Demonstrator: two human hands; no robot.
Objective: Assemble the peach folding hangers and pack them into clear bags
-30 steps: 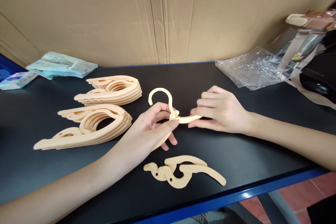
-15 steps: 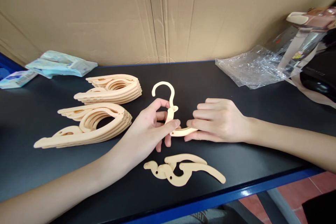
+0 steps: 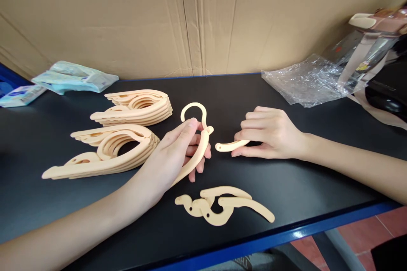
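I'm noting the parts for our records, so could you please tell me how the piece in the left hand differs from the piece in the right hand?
The left piece bears a curved hook; no hook shows on the right piece. The left piece slopes steeply, while the right piece is nearly level. The left piece shows more length; the right piece is partly hidden by fingers. Both are cream-coloured.

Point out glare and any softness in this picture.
Head view: glare on the blue table edge, glints on the clear plastic; head view: left hand and right hand fairly crisp, lettering on the black object too soft to read.
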